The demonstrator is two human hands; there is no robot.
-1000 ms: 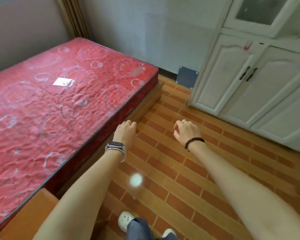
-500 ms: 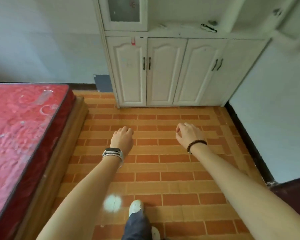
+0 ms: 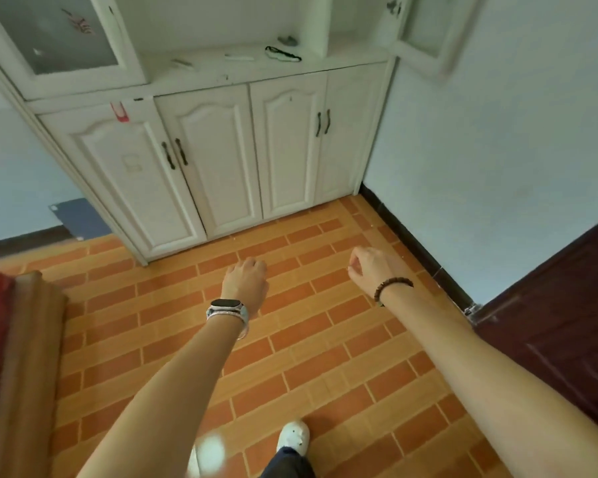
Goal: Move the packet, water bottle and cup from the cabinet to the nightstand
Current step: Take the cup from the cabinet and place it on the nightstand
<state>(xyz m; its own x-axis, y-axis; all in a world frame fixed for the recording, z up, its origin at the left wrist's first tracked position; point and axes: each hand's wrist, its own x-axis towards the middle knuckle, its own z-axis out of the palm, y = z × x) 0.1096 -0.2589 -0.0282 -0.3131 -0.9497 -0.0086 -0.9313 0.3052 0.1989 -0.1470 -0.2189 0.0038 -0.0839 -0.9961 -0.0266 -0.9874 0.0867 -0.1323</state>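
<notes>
The white cabinet [image 3: 221,160] stands ahead against the wall, with its lower doors closed. Its open counter [image 3: 249,69] holds a black cord loop [image 3: 283,54], a small grey item [image 3: 287,40] and flat white pieces [image 3: 239,57]. I see no packet, water bottle, cup or nightstand. My left hand [image 3: 246,281], with a watch on its wrist, hangs over the tiled floor with fingers curled under and nothing in it. My right hand [image 3: 370,270], with a bead bracelet, is loosely curled and also empty. Both hands are well short of the cabinet.
A red mattress on a wooden bed frame [image 3: 25,339] fills the left edge. A dark wooden door [image 3: 567,322] stands at the right, beside the pale wall. A glass upper door [image 3: 56,32] is at top left. My white shoe [image 3: 292,439] steps on the orange brick floor.
The view has swung right from the bed to face the cabinet and moved closer to it. Both hands stay empty and held out in front.
</notes>
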